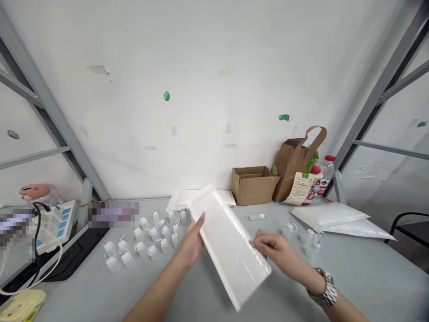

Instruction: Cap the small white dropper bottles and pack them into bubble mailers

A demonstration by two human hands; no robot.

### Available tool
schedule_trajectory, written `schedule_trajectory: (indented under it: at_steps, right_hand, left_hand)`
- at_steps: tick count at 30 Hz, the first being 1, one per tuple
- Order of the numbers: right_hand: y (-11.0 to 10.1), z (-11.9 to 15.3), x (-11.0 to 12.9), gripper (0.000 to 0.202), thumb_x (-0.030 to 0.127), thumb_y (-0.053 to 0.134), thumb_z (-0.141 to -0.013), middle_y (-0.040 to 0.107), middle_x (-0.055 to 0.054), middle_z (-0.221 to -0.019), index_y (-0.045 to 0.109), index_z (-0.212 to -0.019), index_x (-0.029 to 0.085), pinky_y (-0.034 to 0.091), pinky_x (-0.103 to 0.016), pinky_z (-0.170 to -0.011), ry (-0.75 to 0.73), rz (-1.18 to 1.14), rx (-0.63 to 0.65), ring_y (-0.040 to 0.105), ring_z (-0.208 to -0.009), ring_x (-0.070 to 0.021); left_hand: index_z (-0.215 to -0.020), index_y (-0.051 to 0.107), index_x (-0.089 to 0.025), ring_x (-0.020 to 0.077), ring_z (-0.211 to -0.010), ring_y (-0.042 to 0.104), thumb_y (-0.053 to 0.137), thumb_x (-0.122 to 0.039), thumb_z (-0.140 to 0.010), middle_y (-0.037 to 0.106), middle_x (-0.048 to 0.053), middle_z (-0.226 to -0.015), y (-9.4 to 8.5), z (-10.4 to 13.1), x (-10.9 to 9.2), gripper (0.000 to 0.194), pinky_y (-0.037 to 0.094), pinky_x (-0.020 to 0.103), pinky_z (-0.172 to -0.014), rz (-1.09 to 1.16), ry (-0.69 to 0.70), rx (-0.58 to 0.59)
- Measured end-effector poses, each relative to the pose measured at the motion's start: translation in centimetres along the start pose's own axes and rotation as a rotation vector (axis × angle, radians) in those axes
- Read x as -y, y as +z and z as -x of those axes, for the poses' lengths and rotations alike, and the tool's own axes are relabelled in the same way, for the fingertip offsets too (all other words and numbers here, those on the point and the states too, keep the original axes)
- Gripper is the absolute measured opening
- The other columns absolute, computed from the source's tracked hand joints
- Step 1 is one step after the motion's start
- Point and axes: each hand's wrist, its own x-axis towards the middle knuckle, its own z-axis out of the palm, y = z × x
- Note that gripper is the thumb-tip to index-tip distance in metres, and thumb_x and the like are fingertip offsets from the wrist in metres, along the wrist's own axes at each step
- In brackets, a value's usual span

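Note:
A white padded mailer (231,250) is held tilted above the grey table, its surface shiny and slightly wrinkled. My left hand (194,241) grips its left edge, thumb on the front face and the other fingers behind it. At the opposite long edge, my right hand (273,250) pinches the mailer between thumb and curled fingers; a metal watch is on that wrist. Several small white capped bottles (153,235) stand on the table left of my left hand. To the right of my right hand are a few similar bottles (310,237), and another bottle (257,217) lies flat behind it.
More white mailers (335,217) lie at the right. Along the wall stand an open cardboard box (254,190), a brown paper bag (284,167) and a red-capped plastic bottle (328,167). On the left are a power strip (63,223), cables and a black flat object (77,252).

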Motion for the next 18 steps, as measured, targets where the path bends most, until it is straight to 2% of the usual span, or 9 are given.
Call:
schedule_trajectory:
  at_steps: [2, 3, 5, 7, 8, 10, 13, 15, 18]
  right_hand:
    - [0.1, 1.1, -0.9, 0.038, 0.041, 0.043, -0.088, 0.051, -0.001, -0.069, 0.058, -0.063, 0.018, 0.044, -0.025, -0.06, 0.017, 0.014, 0.095, 0.052, -0.063, -0.0131]
    - [-0.1, 1.5, -1.5, 0.033, 0.038, 0.041, -0.089, 0.054, -0.002, -0.075, 0.062, -0.072, 0.019, 0.045, -0.026, -0.062, 0.013, 0.062, 0.081, 0.053, -0.065, -0.0138]
    - [-0.6, 1.7, -2.8, 0.025, 0.026, 0.039, -0.09, 0.059, -0.005, -0.09, 0.063, -0.096, 0.02, 0.047, -0.029, -0.068, -0.027, 0.26, -0.032, 0.056, -0.076, -0.017]
    - [-1.2, 1.5, -4.1, 0.033, 0.011, 0.038, -0.085, 0.059, -0.009, -0.104, 0.057, -0.11, 0.02, 0.046, -0.034, -0.074, -0.099, 0.558, -0.139, 0.055, -0.089, -0.0213]
    - [-1.4, 1.3, -4.7, 0.04, 0.003, 0.037, -0.081, 0.058, -0.009, -0.107, 0.055, -0.114, 0.019, 0.045, -0.037, -0.076, -0.138, 0.704, -0.15, 0.054, -0.092, -0.0229]
    - [-1.3, 0.9, -5.6, 0.048, -0.005, 0.037, -0.074, 0.06, -0.01, -0.106, 0.057, -0.112, 0.018, 0.045, -0.038, -0.074, -0.202, 0.921, -0.09, 0.054, -0.089, -0.0237]
    - [-0.4, -0.1, -6.3, 0.036, -0.007, 0.04, -0.071, 0.063, -0.009, -0.09, 0.063, -0.089, 0.015, 0.045, -0.036, -0.067, -0.243, 1.053, 0.011, 0.055, -0.078, -0.0225]
    - [0.0, -1.1, -6.1, 0.027, -0.005, 0.042, -0.073, 0.063, -0.009, -0.081, 0.061, -0.076, 0.014, 0.045, -0.035, -0.067, -0.239, 1.05, 0.029, 0.055, -0.076, -0.0226]
    - [-0.2, -2.9, -4.7, 0.016, 0.003, 0.047, -0.078, 0.062, -0.008, -0.079, 0.059, -0.079, 0.015, 0.044, -0.035, -0.069, -0.218, 0.834, -0.017, 0.055, -0.076, -0.0216]
  left_hand:
    - [-0.104, 0.061, -0.015, 0.0267, -0.102, 0.059, 0.074, -0.034, -0.063, 0.065, 0.011, -0.109, -0.2, 0.0, 0.1, 0.046, 0.046, 0.037, -0.09, -0.065, -0.071, -0.024]
    - [-0.102, 0.062, -0.014, 0.0272, -0.101, 0.06, 0.076, -0.03, -0.061, 0.066, 0.012, -0.108, -0.2, -0.1, 0.3, 0.046, 0.046, 0.037, -0.089, -0.101, -0.097, -0.018]
    - [-0.099, 0.064, -0.012, 0.0279, -0.1, 0.061, 0.078, -0.028, -0.059, 0.067, 0.013, -0.106, -0.4, -0.1, 0.5, 0.045, 0.047, 0.037, -0.088, -0.16, -0.133, 0.017]
    - [-0.099, 0.064, -0.011, 0.0286, -0.098, 0.061, 0.078, -0.027, -0.058, 0.068, 0.013, -0.104, -0.5, -0.1, 0.7, 0.046, 0.047, 0.038, -0.087, -0.215, -0.178, 0.065]
    - [-0.099, 0.064, -0.011, 0.0291, -0.098, 0.061, 0.078, -0.027, -0.058, 0.068, 0.014, -0.103, -0.6, -0.1, 0.8, 0.046, 0.047, 0.038, -0.086, -0.24, -0.205, 0.09]
    - [-0.099, 0.064, -0.011, 0.0294, -0.097, 0.062, 0.077, -0.029, -0.059, 0.068, 0.014, -0.103, -0.6, -0.1, 0.8, 0.046, 0.048, 0.038, -0.085, -0.266, -0.251, 0.108]
    - [-0.099, 0.064, -0.012, 0.0277, -0.099, 0.061, 0.074, -0.035, -0.064, 0.068, 0.013, -0.103, -0.7, -0.2, 0.8, 0.044, 0.047, 0.036, -0.086, -0.24, -0.257, 0.048]
    - [-0.098, 0.064, -0.012, 0.027, -0.099, 0.061, 0.074, -0.035, -0.063, 0.068, 0.013, -0.103, -0.8, -0.4, 0.8, 0.043, 0.047, 0.035, -0.086, -0.225, -0.24, 0.008]
    - [-0.095, 0.065, -0.012, 0.0279, -0.097, 0.062, 0.079, -0.03, -0.056, 0.068, 0.013, -0.102, -1.0, -0.5, 1.0, 0.046, 0.048, 0.035, -0.085, -0.25, -0.227, -0.02]
